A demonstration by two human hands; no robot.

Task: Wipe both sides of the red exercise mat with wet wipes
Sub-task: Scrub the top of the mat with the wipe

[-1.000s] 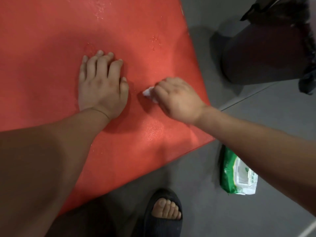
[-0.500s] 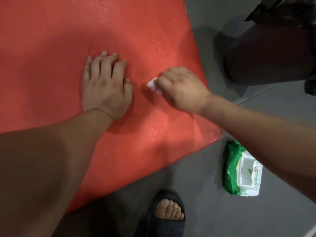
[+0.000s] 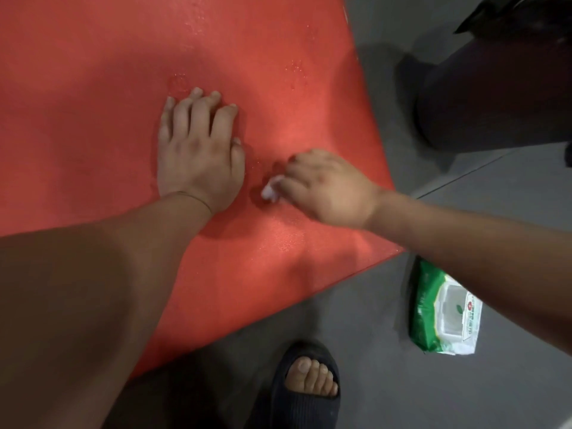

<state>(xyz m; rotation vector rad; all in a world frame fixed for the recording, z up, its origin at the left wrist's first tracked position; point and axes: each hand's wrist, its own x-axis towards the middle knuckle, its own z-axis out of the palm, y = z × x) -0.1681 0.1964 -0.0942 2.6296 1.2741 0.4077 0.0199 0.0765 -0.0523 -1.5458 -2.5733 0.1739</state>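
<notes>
The red exercise mat (image 3: 108,88) lies flat on the grey floor and fills the upper left of the view, with damp glistening patches near its right edge. My left hand (image 3: 198,153) rests palm down on the mat, fingers straight. Just to its right, my right hand (image 3: 325,187) grips a small bunched white wet wipe (image 3: 270,188) and presses it against the mat. Only a bit of the wipe shows past the fingers.
A green and white pack of wet wipes (image 3: 445,314) lies on the floor right of the mat's near corner, partly under my right forearm. My foot in a black slipper (image 3: 305,388) stands at the bottom. A dark rounded object (image 3: 495,88) sits at upper right.
My right hand has slid the wipe toward me and slightly left across the mat. My left hand stays pressed in the same spot.
</notes>
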